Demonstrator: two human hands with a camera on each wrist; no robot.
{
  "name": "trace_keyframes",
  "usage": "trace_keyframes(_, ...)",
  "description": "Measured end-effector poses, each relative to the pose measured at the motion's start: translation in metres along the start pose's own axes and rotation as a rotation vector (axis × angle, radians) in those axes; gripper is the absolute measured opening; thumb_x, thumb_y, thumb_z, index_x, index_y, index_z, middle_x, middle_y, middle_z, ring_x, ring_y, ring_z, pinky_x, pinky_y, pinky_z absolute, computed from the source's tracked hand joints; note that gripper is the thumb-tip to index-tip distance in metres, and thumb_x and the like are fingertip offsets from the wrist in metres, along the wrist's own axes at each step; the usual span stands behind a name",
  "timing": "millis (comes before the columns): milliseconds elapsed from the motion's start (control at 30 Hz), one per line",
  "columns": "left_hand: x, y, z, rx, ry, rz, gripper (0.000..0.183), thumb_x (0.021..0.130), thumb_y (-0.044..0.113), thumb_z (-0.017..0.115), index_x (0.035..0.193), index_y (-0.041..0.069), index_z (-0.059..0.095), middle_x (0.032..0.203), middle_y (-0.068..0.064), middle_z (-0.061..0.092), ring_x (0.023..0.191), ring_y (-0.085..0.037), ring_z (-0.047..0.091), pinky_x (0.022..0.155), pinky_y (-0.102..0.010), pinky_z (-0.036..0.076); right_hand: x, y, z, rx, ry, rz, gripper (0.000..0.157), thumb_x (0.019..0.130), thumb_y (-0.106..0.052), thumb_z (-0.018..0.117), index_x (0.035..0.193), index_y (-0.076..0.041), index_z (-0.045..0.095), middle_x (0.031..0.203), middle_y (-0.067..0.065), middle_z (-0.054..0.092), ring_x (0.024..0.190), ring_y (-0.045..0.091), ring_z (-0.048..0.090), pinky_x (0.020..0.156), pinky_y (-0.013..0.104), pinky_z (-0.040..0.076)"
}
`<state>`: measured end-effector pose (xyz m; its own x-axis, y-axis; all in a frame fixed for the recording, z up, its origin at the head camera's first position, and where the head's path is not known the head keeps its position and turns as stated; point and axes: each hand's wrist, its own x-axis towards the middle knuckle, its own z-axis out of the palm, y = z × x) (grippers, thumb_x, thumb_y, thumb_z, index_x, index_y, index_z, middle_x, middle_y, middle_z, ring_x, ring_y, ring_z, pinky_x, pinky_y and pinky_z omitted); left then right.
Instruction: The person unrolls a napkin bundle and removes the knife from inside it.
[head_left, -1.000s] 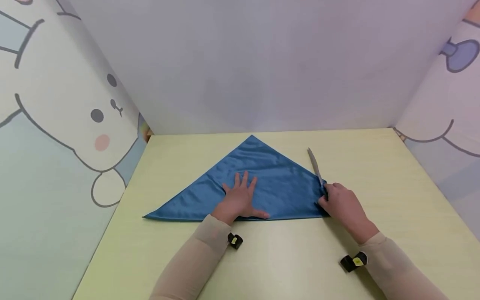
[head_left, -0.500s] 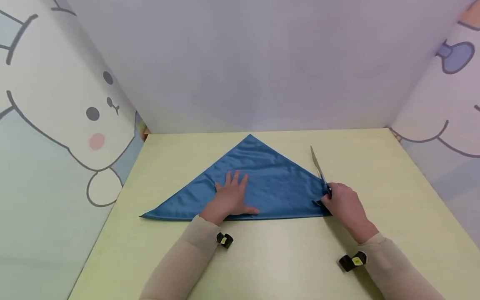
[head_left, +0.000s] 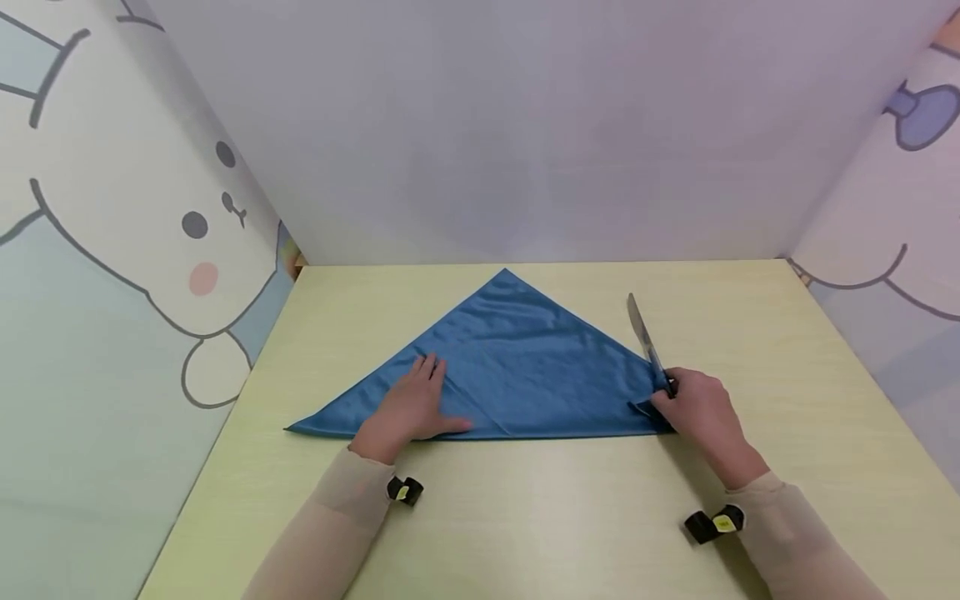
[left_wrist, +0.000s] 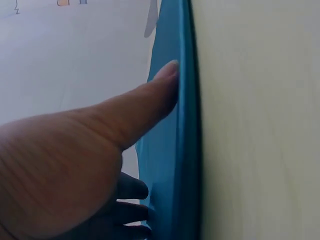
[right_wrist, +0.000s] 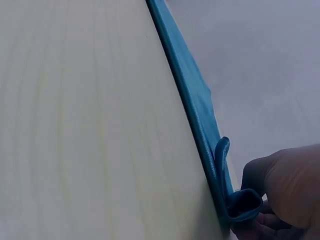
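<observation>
A satiny blue cloth (head_left: 525, 358), folded into a triangle, lies with its long edge toward me. My left hand (head_left: 408, 404) rests flat on its left half, the thumb (left_wrist: 150, 100) reaching along the near folded edge in the left wrist view. At the cloth's right corner, my right hand (head_left: 699, 417) grips the lower end of a table knife (head_left: 641, 329) together with some cloth. The silver blade points away, past the cloth's slanted edge; the handle is mostly hidden by fingers and fabric. In the right wrist view, the cloth corner (right_wrist: 245, 204) curls into a loop beside my fingers.
The pale wooden table (head_left: 555, 517) extends around the cloth. A plain lilac-grey panel (head_left: 525, 133) rises at the back edge. Side walls with cartoon animals, such as the left wall (head_left: 105, 250), flank the table. A black wrist camera (head_left: 405, 491) sits on each sleeve.
My left hand has slid left across the cloth, its fingers drawing closer together. The right hand and the knife have shifted slightly right. The cloth's triangular outline has stayed much the same.
</observation>
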<state>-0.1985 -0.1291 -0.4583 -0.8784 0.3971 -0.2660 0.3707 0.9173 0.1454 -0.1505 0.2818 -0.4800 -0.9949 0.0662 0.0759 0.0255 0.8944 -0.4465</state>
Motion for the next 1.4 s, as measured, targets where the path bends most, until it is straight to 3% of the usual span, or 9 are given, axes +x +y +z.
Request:
trace_keyframes(167,-0.004,-0.006,0.003,-0.027,0.006,0.005,0.111,0.077,0.069,0.064,0.152,0.000,0.019,0.158,-0.020,0.011,0.145,-0.037,0.009,0.111,-0.052,0.024,-0.001,0.004,-0.003,0.023,-0.018,0.002,0.013,0.081,-0.013,0.060,0.088,-0.003,0.064,0.064,0.002,0.050,0.059,0.021,0.046,0.052,0.031,0.032)
trace_keyframes(467,-0.003,-0.003,0.001,0.000,0.010,0.016,0.113,0.075,0.071,0.064,0.152,0.000,0.020,0.158,-0.021,0.011,0.145,-0.038,0.011,0.111,-0.052,0.024,-0.005,0.013,-0.008,0.050,-0.079,0.056,0.023,0.085,-0.017,0.061,0.099,0.001,0.064,0.071,0.006,0.053,0.065,0.023,0.049,0.054,0.032,0.035)
trace_keyframes(833,-0.001,-0.001,0.006,0.015,0.005,0.023,0.114,0.075,0.073,0.062,0.152,0.001,0.020,0.158,-0.020,0.011,0.145,-0.037,0.011,0.112,-0.050,0.024,-0.008,0.026,-0.007,0.063,-0.101,0.067,0.043,0.085,-0.017,0.062,0.121,0.007,0.058,0.083,0.010,0.061,0.071,0.024,0.052,0.059,0.033,0.040)
trace_keyframes(967,0.000,-0.002,0.006,0.011,0.004,0.021,0.114,0.075,0.072,0.063,0.152,0.001,0.020,0.158,-0.020,0.011,0.145,-0.036,0.010,0.112,-0.050,0.024,-0.012,0.024,-0.010,0.064,-0.076,0.033,0.044,0.086,-0.015,0.063,0.122,0.009,0.057,0.086,0.012,0.063,0.072,0.024,0.055,0.062,0.036,0.044)
trace_keyframes(1167,-0.001,-0.002,0.006,-0.002,0.008,0.019,0.114,0.074,0.072,0.064,0.152,0.001,0.020,0.158,-0.020,0.011,0.145,-0.036,0.011,0.111,-0.051,0.024,-0.021,0.016,-0.018,0.038,0.051,-0.059,0.038,0.089,-0.018,0.064,0.118,0.006,0.062,0.092,0.018,0.062,0.075,0.028,0.057,0.062,0.043,0.047)
trace_keyframes(1400,-0.003,-0.006,0.005,-0.014,0.009,0.008,0.114,0.075,0.071,0.065,0.152,0.000,0.020,0.158,-0.020,0.011,0.145,-0.037,0.011,0.111,-0.051,0.024,-0.028,0.003,-0.013,0.004,0.043,-0.205,0.040,0.082,-0.028,0.076,0.109,0.000,0.067,0.090,0.009,0.059,0.075,0.022,0.053,0.062,0.036,0.046)
